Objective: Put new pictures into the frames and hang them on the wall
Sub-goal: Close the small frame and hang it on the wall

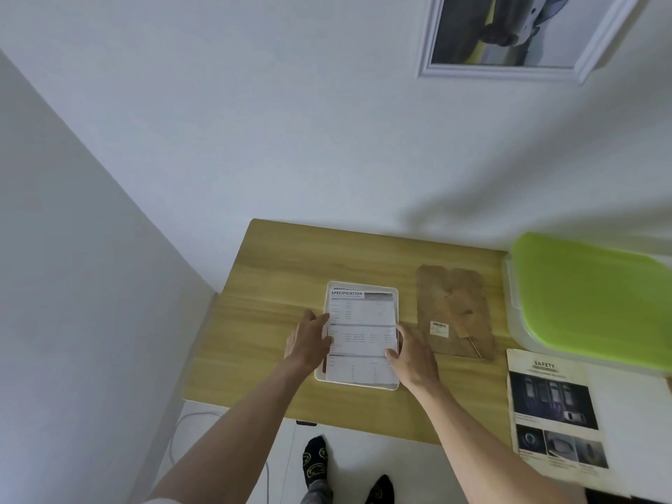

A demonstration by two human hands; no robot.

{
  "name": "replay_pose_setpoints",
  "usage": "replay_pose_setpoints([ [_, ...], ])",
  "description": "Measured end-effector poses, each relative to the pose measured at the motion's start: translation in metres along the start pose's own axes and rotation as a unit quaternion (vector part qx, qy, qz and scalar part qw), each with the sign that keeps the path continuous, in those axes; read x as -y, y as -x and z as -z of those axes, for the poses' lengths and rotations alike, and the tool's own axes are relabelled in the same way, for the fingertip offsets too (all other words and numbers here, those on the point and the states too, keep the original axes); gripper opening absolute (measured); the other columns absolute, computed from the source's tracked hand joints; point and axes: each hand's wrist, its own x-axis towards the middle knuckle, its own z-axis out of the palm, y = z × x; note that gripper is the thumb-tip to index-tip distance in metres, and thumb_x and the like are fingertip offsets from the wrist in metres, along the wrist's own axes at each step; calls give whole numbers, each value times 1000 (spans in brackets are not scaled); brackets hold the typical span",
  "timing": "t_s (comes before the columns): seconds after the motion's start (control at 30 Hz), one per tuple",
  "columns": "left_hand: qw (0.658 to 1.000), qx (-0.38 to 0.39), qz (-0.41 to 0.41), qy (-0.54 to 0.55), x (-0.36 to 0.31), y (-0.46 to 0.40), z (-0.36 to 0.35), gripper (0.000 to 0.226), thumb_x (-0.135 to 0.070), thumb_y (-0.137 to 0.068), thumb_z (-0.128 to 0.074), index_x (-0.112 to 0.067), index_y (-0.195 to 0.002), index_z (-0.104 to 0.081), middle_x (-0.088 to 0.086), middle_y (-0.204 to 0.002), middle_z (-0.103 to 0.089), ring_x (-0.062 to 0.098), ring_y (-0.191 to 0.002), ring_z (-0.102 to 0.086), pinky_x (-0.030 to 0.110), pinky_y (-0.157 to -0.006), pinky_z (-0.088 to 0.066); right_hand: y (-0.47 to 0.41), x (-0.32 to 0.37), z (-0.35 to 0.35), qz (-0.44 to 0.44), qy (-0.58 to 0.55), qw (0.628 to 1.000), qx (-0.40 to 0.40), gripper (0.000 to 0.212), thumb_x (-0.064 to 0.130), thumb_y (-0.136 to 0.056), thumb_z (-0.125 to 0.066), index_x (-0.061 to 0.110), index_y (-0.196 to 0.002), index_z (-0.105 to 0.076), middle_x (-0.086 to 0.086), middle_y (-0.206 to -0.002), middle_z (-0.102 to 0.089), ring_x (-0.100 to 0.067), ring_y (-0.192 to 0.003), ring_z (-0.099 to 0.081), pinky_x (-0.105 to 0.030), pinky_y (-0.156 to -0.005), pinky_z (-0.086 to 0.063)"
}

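Left hand (309,340) and right hand (411,352) press the printed sheet (360,332) into the white frame (358,386); square all 4 edges flat before the backing board (454,314) goes on.

Table (276,271): I read pale wood grain, matt, smooth.
Frame (358,386), centre: white, smooth, looks like plastic.
Sheet (360,321) in frame: printed paper, slight sheen.
Backing board (454,311), right of centre: brown fibreboard, rough, matt; paper barcode label.
Bin lid (596,300), right edge: lime plastic, glossy; translucent plastic rim.
Leaflet (556,412), lower right: printed paper, creased.
Wall frame (502,72), top: white moulding, satin.
Wall (254,121): matt paint.
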Motion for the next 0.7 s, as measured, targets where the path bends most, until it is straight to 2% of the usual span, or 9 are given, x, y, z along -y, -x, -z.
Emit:
replay_pose_setpoints([
  [0.1, 1000, 12, -3, 7, 7, -3, -3, 47, -26, -94, -58, -31, -141, -49, -5, -109, -47, 19, -93, -56, 36, -76, -50, 2, -1, -2, 3, 10, 1000, 9, 62, 25, -95, -63, 25, -150, -35, -6, -140, -47, -23, -124, -53, -33, -95, -48],
  [0.37, 999, 11, -25, 18, 12, -12, -3, 40, -16, -96, -50, -26, -134, -57, 1, -104, -49, 25, -90, -57, 40, -76, -53, 3, 2, -6, -8, 30, 999, 16, 59, 34, -96, -58, 29, -150, -36, -6, -135, -44, -21, -111, -60, -26, -76, -45],
  [0.7, 999, 15, -33, 36, 16, -16, -2, 43, -14, -97, -48, -22, -140, -51, 3, -105, -51, 25, -93, -57, 44, -82, -53, 3, 7, -10, -22, 42, 999, 9, 58, 37, -95, -58, 31, -148, -37, -5, -132, -45, -21, -105, -61, -26, -71, -46],
])
